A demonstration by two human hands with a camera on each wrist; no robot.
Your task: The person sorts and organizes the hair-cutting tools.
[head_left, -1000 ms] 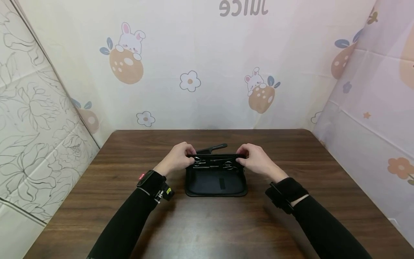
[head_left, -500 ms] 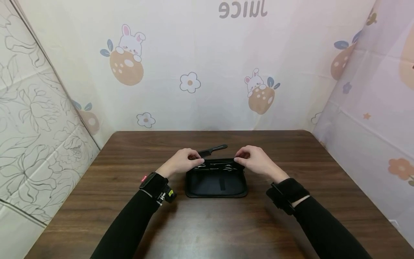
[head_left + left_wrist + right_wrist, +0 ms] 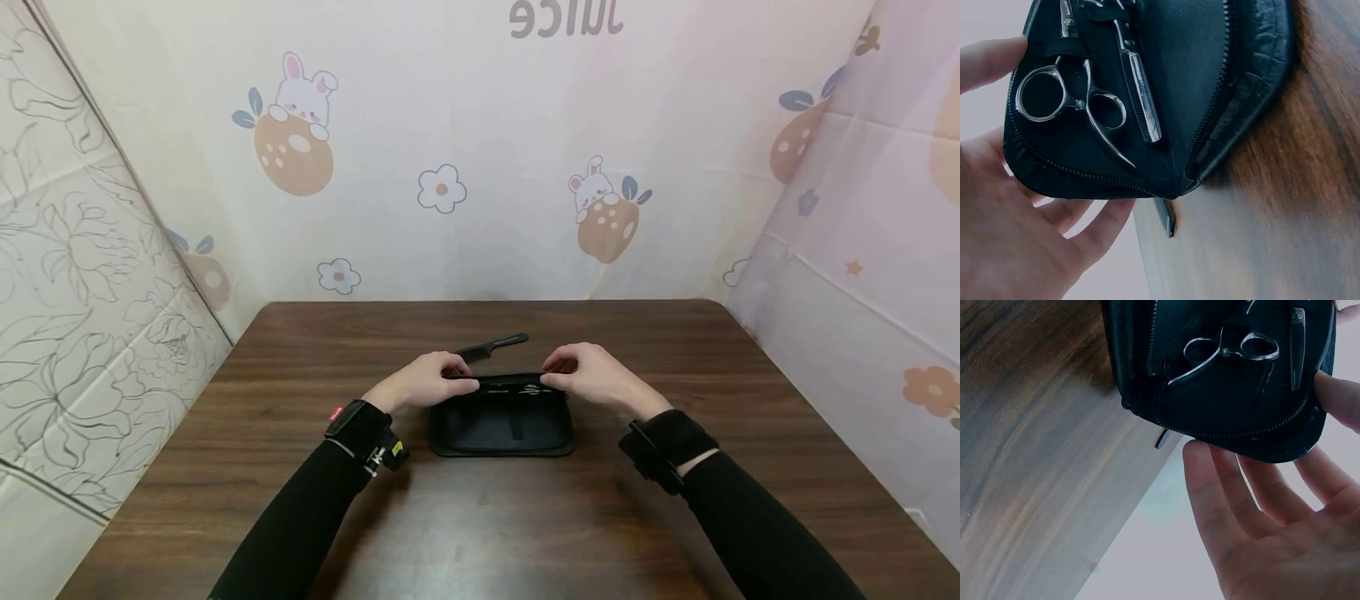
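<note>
A black zip case (image 3: 480, 431) lies unfolded on the table, its far half raised and leaning over the near half. My left hand (image 3: 423, 381) pinches the raised half's upper edge near its left corner, thumb on the inner side. Near the right corner, my right hand (image 3: 596, 377) holds the same edge between thumb and fingers. Silver scissors (image 3: 1107, 139) and a slim metal razor-like tool (image 3: 1145, 103) are strapped inside, as the left wrist view shows. In the right wrist view, another pair of scissors (image 3: 1260, 358) sits beside a flat silver piece (image 3: 1297, 347).
Behind the case, a black comb (image 3: 495, 343) lies on the brown wooden table (image 3: 480, 533), its left end hidden by my left hand. A patterned curtain (image 3: 510, 225) hangs along the table's far edge.
The raised half of the case has tipped towards me, covering more of its tools in the head view. My left hand has shifted right and slightly down; the right hand has lowered slightly.
</note>
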